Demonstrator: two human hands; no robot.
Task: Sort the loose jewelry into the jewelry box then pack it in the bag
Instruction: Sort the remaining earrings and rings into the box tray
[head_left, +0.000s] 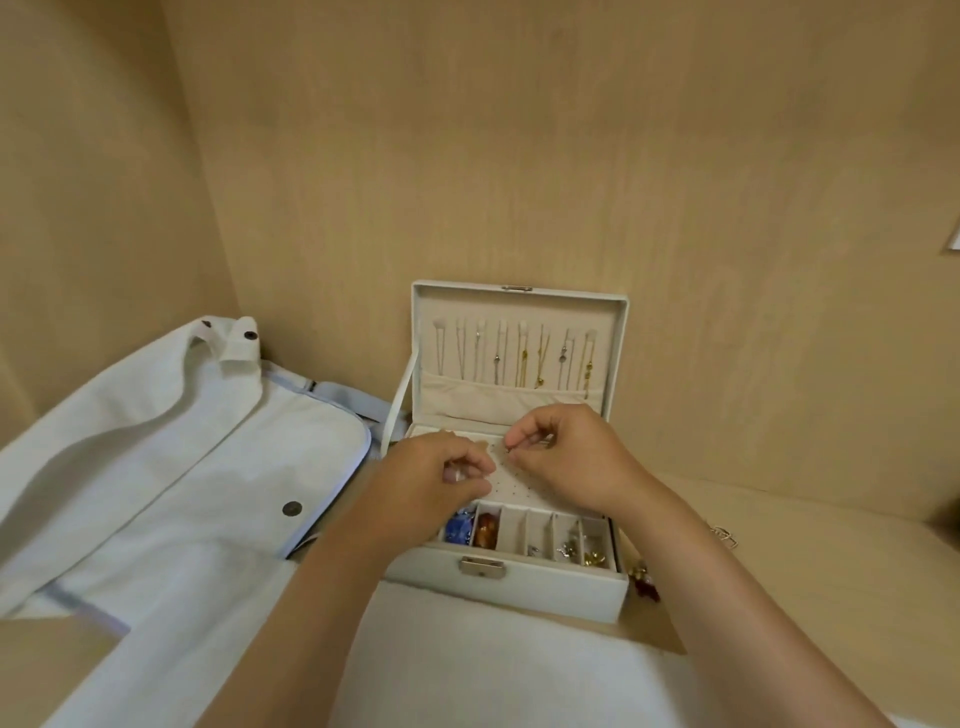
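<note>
Two forearms, the left forearm (311, 597) and the right forearm (727, 597), are seen bare from the lower frame edge to the wrists. The left hand (441, 470) and right hand (566, 452) are likewise uncovered. Whether the white cloth (493, 675) between them is worn cannot be told.
</note>
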